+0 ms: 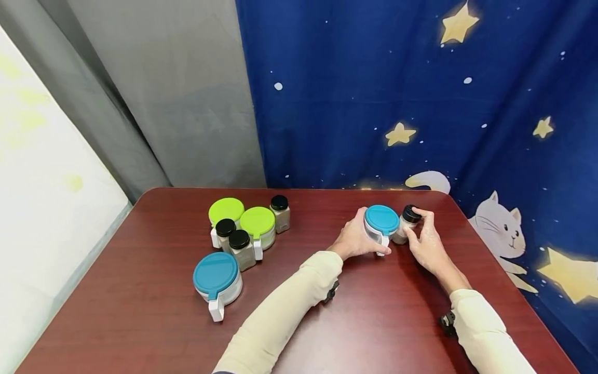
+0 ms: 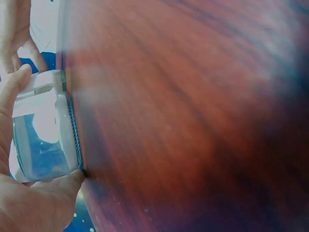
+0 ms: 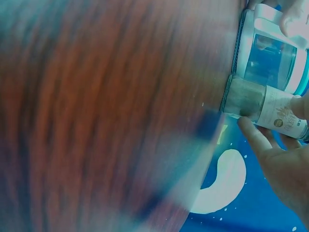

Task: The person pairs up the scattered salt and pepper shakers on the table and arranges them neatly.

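Observation:
My left hand grips a clear container with a blue lid and a white handle, fingers round its far side and thumb at the handle. In the left wrist view the container's clear wall shows between thumb and fingers. Right beside it stands a small spice jar with a black cap, held by my right hand between thumb and fingers. The right wrist view shows this jar's pale printed label and the powder inside, with its base at the tabletop.
On the left of the brown table stand two green-lidded containers, another blue-lidded container and three black-capped jars, grouped closely. Behind the table hang a grey curtain and a blue star-patterned curtain.

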The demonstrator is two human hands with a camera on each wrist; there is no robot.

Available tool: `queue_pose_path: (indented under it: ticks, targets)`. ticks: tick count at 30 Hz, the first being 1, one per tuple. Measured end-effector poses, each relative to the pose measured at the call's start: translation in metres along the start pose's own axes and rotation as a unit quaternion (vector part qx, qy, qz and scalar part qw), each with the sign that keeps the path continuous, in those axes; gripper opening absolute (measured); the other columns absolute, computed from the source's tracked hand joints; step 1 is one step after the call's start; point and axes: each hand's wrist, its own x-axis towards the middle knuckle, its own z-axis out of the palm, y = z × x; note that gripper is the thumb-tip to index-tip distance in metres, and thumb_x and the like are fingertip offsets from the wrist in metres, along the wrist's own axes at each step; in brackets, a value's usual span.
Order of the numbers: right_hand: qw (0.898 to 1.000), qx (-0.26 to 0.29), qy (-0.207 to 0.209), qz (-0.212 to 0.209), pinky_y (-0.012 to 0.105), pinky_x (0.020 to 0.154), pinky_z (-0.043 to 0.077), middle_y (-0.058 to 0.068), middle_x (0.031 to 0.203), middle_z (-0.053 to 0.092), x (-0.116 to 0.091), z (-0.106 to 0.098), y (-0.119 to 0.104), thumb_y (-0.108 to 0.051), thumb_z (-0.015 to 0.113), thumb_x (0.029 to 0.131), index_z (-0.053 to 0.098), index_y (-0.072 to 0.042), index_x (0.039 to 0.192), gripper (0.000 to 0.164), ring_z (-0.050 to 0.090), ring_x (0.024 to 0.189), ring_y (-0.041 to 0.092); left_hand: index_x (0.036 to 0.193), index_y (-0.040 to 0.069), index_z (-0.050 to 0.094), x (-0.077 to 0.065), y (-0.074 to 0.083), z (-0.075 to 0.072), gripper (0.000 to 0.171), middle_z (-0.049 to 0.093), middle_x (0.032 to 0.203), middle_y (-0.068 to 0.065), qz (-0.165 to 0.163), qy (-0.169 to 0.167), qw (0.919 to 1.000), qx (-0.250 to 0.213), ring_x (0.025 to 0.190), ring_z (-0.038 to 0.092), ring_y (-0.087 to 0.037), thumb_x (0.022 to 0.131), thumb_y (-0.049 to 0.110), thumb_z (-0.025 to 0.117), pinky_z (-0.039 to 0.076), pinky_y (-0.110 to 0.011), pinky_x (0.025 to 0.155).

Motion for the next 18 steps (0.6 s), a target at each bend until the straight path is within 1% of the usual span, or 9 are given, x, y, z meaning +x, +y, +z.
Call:
queue_pose_path:
  ticks: [5,7,9,10,12,13,16,17,18]
  targets:
    - [1.000,0.000,-0.007,-0.001,0.059,0.097,0.038,0.036,0.131,0.049,0.004,0.001,0.000,0.007,0.057,0.099,0.026,0.000,0.147,0.057,0.050,0.119,0.046,0.146,0.023,0.039,-0.001,-0.002,-0.002,0.111,0.063,0.122,0.005,-0.001,0.009,0.9999,0.012,0.106,0.062,-0.017,0.056,0.049,0.099,0.051,-0.034,0.087]
    - [1.000,-0.005,-0.011,0.001,0.053,0.096,0.043,0.034,0.130,0.050,0.005,0.002,0.000,0.003,0.058,0.100,0.027,-0.001,0.147,0.056,0.052,0.117,0.044,0.146,0.023,0.039,-0.002,-0.002,-0.003,0.112,0.063,0.122,0.005,-0.003,0.015,0.9998,0.011,0.106,0.062,-0.017,0.056,0.049,0.099,0.051,-0.035,0.087]
    - [1.000,-0.010,-0.016,0.004,0.044,0.095,0.048,0.031,0.129,0.050,0.006,0.001,0.001,0.000,0.059,0.101,0.028,-0.003,0.147,0.056,0.053,0.115,0.041,0.148,0.023,0.038,-0.003,-0.003,-0.004,0.114,0.063,0.125,0.004,-0.003,0.012,0.9999,0.009,0.108,0.061,-0.018,0.056,0.049,0.099,0.050,-0.036,0.089]
    - [1.000,-0.011,-0.020,0.005,0.043,0.094,0.050,0.030,0.129,0.050,0.006,0.000,0.001,0.000,0.059,0.101,0.028,-0.004,0.147,0.057,0.054,0.114,0.040,0.151,0.023,0.035,-0.003,-0.002,-0.004,0.117,0.062,0.127,0.004,-0.005,0.008,0.9999,0.007,0.111,0.061,-0.018,0.056,0.049,0.099,0.050,-0.037,0.092]
    - [1.000,-0.016,-0.026,-0.004,0.044,0.092,0.051,0.029,0.128,0.051,0.007,-0.002,0.002,-0.001,0.062,0.099,0.027,-0.005,0.148,0.060,0.055,0.113,0.040,0.156,0.024,0.029,-0.005,-0.001,-0.005,0.124,0.059,0.134,0.002,-0.011,-0.001,0.9999,0.000,0.117,0.058,-0.019,0.056,0.049,0.099,0.048,-0.038,0.096]
    - [0.999,-0.019,-0.027,-0.011,0.049,0.095,0.049,0.030,0.131,0.050,0.007,-0.004,0.002,-0.001,0.064,0.098,0.026,-0.005,0.150,0.065,0.053,0.115,0.041,0.158,0.025,0.024,-0.007,0.001,-0.005,0.129,0.054,0.141,0.001,-0.017,-0.005,0.9998,-0.002,0.123,0.055,-0.019,0.056,0.049,0.099,0.047,-0.039,0.099]
    - [0.999,-0.003,0.006,-0.036,0.060,0.103,0.037,0.030,0.142,0.043,0.009,-0.015,-0.003,0.002,0.072,0.091,0.025,-0.001,0.151,0.077,0.044,0.127,0.044,0.163,0.024,0.010,-0.019,0.010,-0.010,0.141,0.038,0.157,-0.002,-0.020,-0.009,0.9998,-0.002,0.137,0.045,-0.021,0.057,0.048,0.099,0.041,-0.040,0.107]
    - [0.999,0.004,0.030,-0.037,0.058,0.107,0.034,0.028,0.144,0.041,0.010,-0.020,-0.005,0.004,0.074,0.088,0.027,0.000,0.151,0.078,0.041,0.131,0.041,0.163,0.023,0.007,-0.026,0.015,-0.014,0.142,0.033,0.160,-0.003,-0.012,-0.009,0.9999,-0.001,0.140,0.041,-0.021,0.058,0.048,0.099,0.040,-0.040,0.109]
    - [0.998,0.014,0.056,-0.039,0.054,0.108,0.033,0.023,0.146,0.041,0.009,-0.028,-0.016,0.005,0.074,0.087,0.029,0.003,0.150,0.077,0.038,0.134,0.036,0.163,0.022,0.006,-0.035,0.021,-0.020,0.141,0.029,0.163,-0.003,-0.003,-0.011,0.9999,0.001,0.142,0.038,-0.021,0.060,0.048,0.098,0.038,-0.040,0.110]
